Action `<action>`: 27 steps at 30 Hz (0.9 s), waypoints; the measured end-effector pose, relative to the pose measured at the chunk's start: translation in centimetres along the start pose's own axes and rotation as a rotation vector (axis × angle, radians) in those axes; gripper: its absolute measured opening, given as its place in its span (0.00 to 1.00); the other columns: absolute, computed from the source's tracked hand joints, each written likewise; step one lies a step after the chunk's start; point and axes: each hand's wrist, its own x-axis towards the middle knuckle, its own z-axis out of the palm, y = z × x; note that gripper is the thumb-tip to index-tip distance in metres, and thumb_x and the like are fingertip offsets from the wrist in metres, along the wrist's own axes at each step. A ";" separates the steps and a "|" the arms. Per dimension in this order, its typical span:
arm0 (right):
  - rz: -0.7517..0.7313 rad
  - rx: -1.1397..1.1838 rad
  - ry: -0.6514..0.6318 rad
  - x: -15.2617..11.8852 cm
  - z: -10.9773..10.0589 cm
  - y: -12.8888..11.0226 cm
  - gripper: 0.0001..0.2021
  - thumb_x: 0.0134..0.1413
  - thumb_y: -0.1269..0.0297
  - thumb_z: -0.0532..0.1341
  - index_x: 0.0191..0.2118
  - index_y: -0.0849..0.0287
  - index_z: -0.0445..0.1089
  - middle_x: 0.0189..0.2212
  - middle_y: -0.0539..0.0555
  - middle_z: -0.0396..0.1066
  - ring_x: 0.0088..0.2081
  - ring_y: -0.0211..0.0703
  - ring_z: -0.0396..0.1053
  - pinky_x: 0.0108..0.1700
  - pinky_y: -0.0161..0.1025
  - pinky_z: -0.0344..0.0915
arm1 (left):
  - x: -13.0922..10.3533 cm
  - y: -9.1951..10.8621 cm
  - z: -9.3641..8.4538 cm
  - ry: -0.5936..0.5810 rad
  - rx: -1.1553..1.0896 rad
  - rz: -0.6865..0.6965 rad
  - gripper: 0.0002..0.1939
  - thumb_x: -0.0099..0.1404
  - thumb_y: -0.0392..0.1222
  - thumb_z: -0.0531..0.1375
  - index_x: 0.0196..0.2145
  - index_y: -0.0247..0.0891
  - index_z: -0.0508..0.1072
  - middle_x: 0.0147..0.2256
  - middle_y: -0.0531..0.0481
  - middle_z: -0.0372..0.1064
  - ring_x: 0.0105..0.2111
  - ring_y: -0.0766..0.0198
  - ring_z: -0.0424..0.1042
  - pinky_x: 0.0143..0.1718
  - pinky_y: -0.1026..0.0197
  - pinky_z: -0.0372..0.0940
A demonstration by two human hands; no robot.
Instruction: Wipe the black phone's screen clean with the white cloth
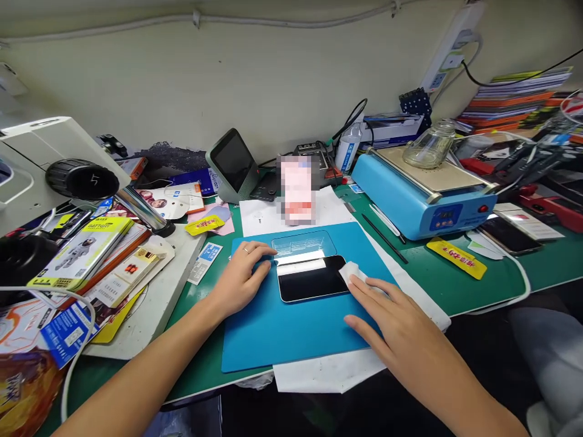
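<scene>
On a blue mat [255, 340], a phone [310, 286] lies flat, its dark screen up and a pale band of reflection along its far edge. A clear glass screen protector [314, 243] rests just beyond it. At the phone's left end is my left hand [243, 276], fingers slightly bent and thumb apart, with a ring on one finger; whether the fingertips touch the phone is hard to tell. My right hand [387, 309] presses a folded white wipe [350, 271] at the phone's right end, fingers together over it and thumb held away.
A blue heating machine [410, 200] with a glass jar [429, 145] stands at right. Nearer lie a black pen-like tool [385, 238] and a yellow packet [456, 258]. A blurred upright screen [298, 191] stands behind the mat. Boxes [82, 252] crowd the left beside a microscope-like device [59, 158].
</scene>
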 end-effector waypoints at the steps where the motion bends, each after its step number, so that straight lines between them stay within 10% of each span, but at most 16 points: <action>1: -0.005 0.008 0.005 -0.5 -0.2 -0.2 0.26 0.69 0.49 0.52 0.63 0.59 0.68 0.56 0.58 0.76 0.56 0.57 0.71 0.51 0.51 0.74 | 0.0 0.0 0.0 0.000 0.000 0.003 0.12 0.75 0.40 0.52 0.51 0.43 0.72 0.51 0.45 0.71 0.55 0.52 0.66 0.57 0.47 0.63; 27: 0.032 0.056 -0.090 4.9 0.5 -2.5 0.34 0.64 0.40 0.55 0.65 0.62 0.64 0.57 0.67 0.73 0.59 0.62 0.68 0.52 0.54 0.72 | 0.2 -0.4 0.1 0.000 0.019 0.007 0.13 0.75 0.43 0.51 0.52 0.43 0.72 0.52 0.44 0.71 0.55 0.52 0.66 0.57 0.46 0.64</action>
